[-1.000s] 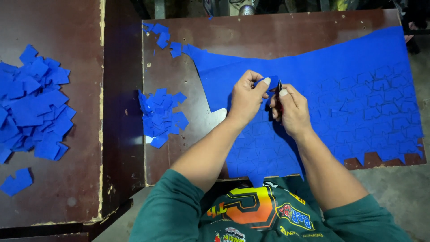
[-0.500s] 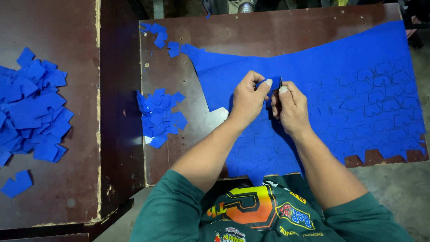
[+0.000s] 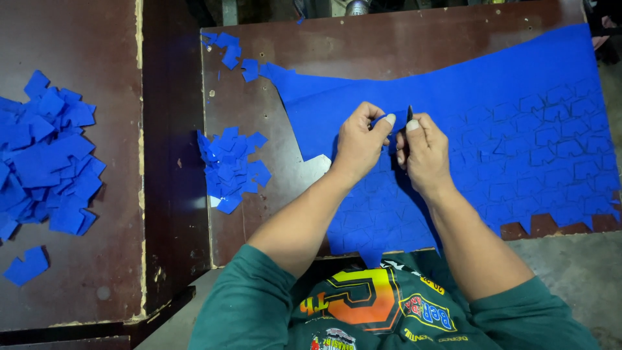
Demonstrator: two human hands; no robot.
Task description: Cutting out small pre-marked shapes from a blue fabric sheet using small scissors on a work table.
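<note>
A large blue foam sheet (image 3: 505, 123), scored with many cut shapes, lies across the dark brown table (image 3: 389, 45). My left hand (image 3: 359, 142) and my right hand (image 3: 421, 152) meet over the sheet's middle, fingers pinched together on one small blue cut piece (image 3: 398, 123) that stands on edge between them. Both hands rest against the sheet. A pile of several loose blue cut pieces (image 3: 230, 168) sits on the table left of my left hand.
A bigger heap of blue pieces (image 3: 45, 155) covers a second brown board (image 3: 78, 272) at the left, with one stray piece (image 3: 26, 266) near its front. A dark gap separates the two boards. More scraps (image 3: 227, 48) lie at the table's far left corner.
The hands have stayed together over the sheet; the fingers shifted slightly while pulling at the small piece. The piles have not moved.
</note>
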